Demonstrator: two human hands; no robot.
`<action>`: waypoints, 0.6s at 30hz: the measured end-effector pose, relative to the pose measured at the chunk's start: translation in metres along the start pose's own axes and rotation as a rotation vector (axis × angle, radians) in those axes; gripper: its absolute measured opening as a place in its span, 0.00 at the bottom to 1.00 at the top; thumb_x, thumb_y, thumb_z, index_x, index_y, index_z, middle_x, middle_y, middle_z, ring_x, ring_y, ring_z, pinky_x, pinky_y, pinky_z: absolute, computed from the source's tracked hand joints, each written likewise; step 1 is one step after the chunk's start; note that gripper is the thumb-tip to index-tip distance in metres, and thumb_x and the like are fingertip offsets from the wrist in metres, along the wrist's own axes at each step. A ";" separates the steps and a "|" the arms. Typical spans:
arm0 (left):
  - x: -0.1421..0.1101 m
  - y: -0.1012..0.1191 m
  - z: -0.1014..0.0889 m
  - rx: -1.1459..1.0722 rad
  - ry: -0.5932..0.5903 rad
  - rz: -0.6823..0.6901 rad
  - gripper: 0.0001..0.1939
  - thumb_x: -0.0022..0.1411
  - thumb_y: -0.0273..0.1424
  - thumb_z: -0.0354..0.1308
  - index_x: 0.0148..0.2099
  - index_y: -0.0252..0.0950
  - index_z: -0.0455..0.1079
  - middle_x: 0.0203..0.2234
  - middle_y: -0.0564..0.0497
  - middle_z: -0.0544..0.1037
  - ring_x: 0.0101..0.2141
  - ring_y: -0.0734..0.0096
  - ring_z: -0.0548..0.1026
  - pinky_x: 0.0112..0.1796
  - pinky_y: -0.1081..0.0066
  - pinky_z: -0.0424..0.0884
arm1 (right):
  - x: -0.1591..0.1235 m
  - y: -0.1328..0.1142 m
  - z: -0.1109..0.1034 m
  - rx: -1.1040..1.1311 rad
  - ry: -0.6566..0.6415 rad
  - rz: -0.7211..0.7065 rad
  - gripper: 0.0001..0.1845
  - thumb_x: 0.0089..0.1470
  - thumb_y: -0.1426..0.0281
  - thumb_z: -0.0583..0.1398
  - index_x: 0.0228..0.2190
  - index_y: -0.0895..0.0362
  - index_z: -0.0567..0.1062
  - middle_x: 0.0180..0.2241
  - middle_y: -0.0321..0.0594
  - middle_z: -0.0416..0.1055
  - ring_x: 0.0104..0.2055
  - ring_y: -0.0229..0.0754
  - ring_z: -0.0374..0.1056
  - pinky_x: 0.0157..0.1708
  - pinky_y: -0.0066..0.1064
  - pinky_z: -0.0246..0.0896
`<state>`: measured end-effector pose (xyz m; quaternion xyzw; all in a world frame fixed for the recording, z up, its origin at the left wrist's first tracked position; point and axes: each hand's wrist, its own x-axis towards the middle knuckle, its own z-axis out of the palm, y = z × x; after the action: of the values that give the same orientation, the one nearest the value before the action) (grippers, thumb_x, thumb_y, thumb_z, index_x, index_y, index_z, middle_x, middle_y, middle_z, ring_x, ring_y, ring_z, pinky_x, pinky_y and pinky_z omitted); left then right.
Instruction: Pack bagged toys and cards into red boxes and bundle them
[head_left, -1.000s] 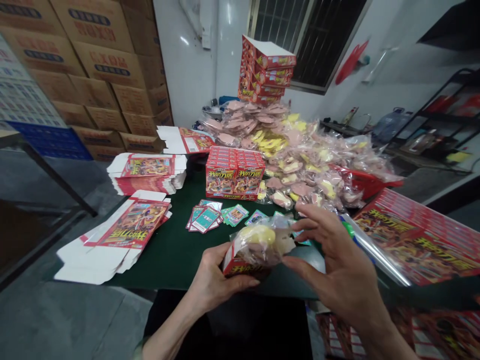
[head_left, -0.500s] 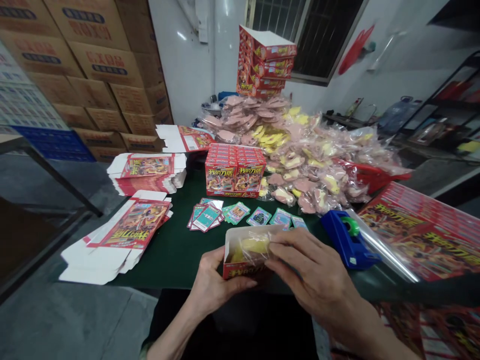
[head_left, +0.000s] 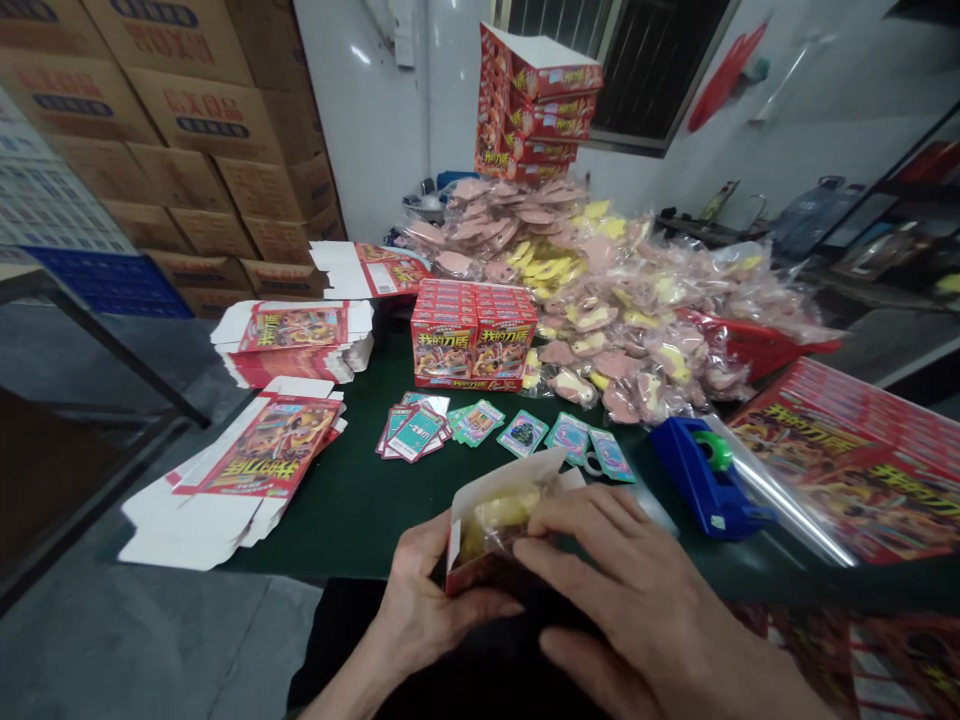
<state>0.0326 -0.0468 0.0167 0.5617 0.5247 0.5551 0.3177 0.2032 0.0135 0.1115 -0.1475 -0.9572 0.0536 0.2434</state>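
Observation:
My left hand grips a small red and white carton from below at the near table edge, its white lid flap standing open. Inside the carton sits a clear bag with a yellow toy. My right hand lies over the bag and the carton's right side, fingers curved and pressing on the bag. Both hands are low, just above the dark green table.
Several cards lie beyond the carton. A blue tape dispenser sits to the right. Flat carton blanks are stacked left, filled red boxes behind, and a heap of bagged pink and yellow toys far right. Cardboard cases line the wall.
The bagged toy has gone from above the carton down into it. My right hand closed over it, and both hands with the carton dropped toward me, uncovering the tape dispenser.

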 end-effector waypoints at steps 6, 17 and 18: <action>-0.006 -0.001 0.001 -0.010 0.032 -0.035 0.20 0.40 0.37 0.70 0.37 0.35 0.75 0.27 0.51 0.78 0.26 0.68 0.74 0.29 0.73 0.72 | 0.001 -0.003 0.012 -0.043 0.040 -0.040 0.10 0.55 0.63 0.55 0.31 0.55 0.72 0.35 0.43 0.73 0.37 0.47 0.68 0.36 0.41 0.66; -0.006 -0.002 -0.001 -0.168 0.055 -0.167 0.15 0.41 0.34 0.70 0.32 0.32 0.74 0.23 0.53 0.77 0.23 0.72 0.73 0.24 0.77 0.70 | 0.005 -0.004 0.014 -0.106 0.017 -0.061 0.14 0.58 0.69 0.52 0.44 0.60 0.71 0.45 0.47 0.70 0.47 0.48 0.65 0.46 0.41 0.64; -0.005 -0.001 -0.002 -0.170 0.049 -0.162 0.15 0.41 0.34 0.70 0.31 0.32 0.74 0.22 0.53 0.76 0.22 0.72 0.72 0.24 0.77 0.70 | 0.006 -0.003 0.014 -0.102 0.000 -0.069 0.13 0.58 0.70 0.52 0.43 0.60 0.71 0.45 0.47 0.70 0.46 0.47 0.66 0.44 0.40 0.65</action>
<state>0.0313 -0.0512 0.0146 0.4749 0.5270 0.5838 0.3950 0.1911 0.0118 0.1028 -0.1267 -0.9631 -0.0037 0.2374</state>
